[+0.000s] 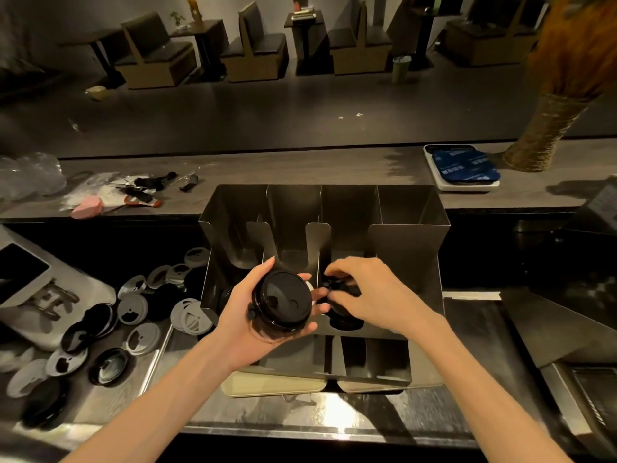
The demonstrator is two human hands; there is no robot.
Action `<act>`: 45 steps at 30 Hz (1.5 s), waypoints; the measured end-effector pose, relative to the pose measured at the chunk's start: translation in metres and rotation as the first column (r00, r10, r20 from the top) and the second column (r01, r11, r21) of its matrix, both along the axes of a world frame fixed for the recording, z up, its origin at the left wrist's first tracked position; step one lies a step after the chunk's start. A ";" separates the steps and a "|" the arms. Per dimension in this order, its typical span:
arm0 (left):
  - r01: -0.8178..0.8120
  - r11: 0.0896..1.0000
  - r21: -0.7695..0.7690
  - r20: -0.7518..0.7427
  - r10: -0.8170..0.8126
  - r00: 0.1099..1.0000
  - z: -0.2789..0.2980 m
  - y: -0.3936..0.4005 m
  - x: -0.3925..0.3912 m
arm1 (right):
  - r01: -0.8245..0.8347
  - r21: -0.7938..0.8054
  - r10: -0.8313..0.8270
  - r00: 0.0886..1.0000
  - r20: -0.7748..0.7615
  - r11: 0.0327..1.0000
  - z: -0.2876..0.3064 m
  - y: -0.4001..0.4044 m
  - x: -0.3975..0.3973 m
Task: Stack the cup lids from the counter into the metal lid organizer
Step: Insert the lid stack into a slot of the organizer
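Head view: one folded sheet-metal lid organizer (405, 242) with four upright slots, sitting on steel counter (283, 409). Roughly fifteen loose black and grey round plastic cup lids (133, 309) scattered at your left; exact count unclear. Your left hand (243, 315), palm up, fingers curled, cradles short stack of black round lids (282, 300) just before second slot. Your right hand (370, 292), palm down inside third slot, fingertips pinch single black lid (337, 287), beside stack.
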State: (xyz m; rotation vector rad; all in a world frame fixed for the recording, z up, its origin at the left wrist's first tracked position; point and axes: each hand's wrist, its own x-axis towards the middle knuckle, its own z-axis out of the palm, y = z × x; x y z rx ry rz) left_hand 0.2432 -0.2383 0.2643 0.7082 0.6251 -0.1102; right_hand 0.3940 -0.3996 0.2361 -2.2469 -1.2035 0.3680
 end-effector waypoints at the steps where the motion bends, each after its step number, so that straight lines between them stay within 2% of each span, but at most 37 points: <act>1: 0.006 1.000 0.021 -0.013 -0.006 1.000 0.000 0.001 0.000 | 0.007 0.137 -0.003 1.000 -0.031 0.990 0.008 -0.001 -0.007; 2: 0.008 0.999 0.043 -0.025 -0.007 1.000 0.000 0.001 0.001 | 0.002 0.247 0.018 0.997 -0.080 0.969 0.017 -0.001 -0.014; 4: 0.019 0.997 0.075 -0.048 -0.016 0.999 0.000 -0.001 0.003 | -0.069 0.342 0.130 0.979 -0.159 0.937 0.031 -0.002 -0.026; 6: 0.029 0.994 0.103 -0.061 -0.023 0.998 0.000 -0.005 0.003 | -0.188 0.315 0.250 0.954 -0.168 0.930 0.035 0.000 -0.035; 8: 0.039 0.993 0.114 -0.062 -0.032 0.998 -0.001 -0.006 0.003 | -0.250 0.260 0.291 0.947 -0.132 0.933 0.031 0.005 -0.040; 11: 0.051 0.993 0.108 -0.054 -0.046 0.997 0.001 -0.007 0.000 | -0.211 0.273 0.230 0.972 -0.042 0.939 0.023 0.007 -0.041; 15: 0.046 0.999 0.011 0.052 -0.046 0.998 0.003 -0.005 -0.003 | -0.006 0.294 -0.009 0.999 0.052 0.956 0.023 0.005 -0.042; 18: 0.105 0.990 0.099 0.032 -0.108 0.994 0.003 -0.010 0.001 | -0.001 0.244 -0.031 0.992 0.125 0.970 0.030 0.000 -0.041; 21: 0.167 0.973 0.157 0.012 -0.171 0.985 0.007 -0.018 0.009 | -0.127 0.198 0.119 0.991 0.054 0.972 0.037 -0.008 -0.032; 23: 0.207 0.960 0.190 0.030 -0.217 0.976 0.008 -0.021 0.013 | -0.157 0.199 0.154 0.988 0.029 0.967 0.038 -0.014 -0.026; 26: 0.277 0.918 0.283 0.060 -0.305 0.950 0.006 -0.019 0.018 | -0.093 0.245 0.089 0.996 0.027 0.965 0.039 -0.021 -0.016; 29: 0.164 0.875 0.455 0.016 -0.192 0.981 0.006 -0.012 0.023 | 0.084 0.259 -0.102 0.993 0.057 0.962 0.036 -0.032 0.002; 32: 0.030 0.860 0.509 0.024 -0.049 0.999 0.006 0.001 0.023 | 0.193 0.146 -0.213 0.968 0.136 0.970 0.028 -0.035 0.012; 35: -0.009 0.865 0.501 0.031 -0.008 0.999 0.006 0.009 0.020 | 0.140 -0.015 -0.132 0.959 0.250 0.990 0.018 -0.024 0.006; 38: 0.004 0.873 0.487 0.015 -0.013 1.000 0.002 0.012 0.017 | 0.105 -0.157 -0.053 0.952 0.300 0.982 0.010 -0.009 0.000; 45: 0.009 0.887 0.461 -0.002 -0.009 1.000 -0.006 0.023 0.008 | 0.039 -0.433 0.080 0.964 0.255 0.901 -0.006 0.012 0.001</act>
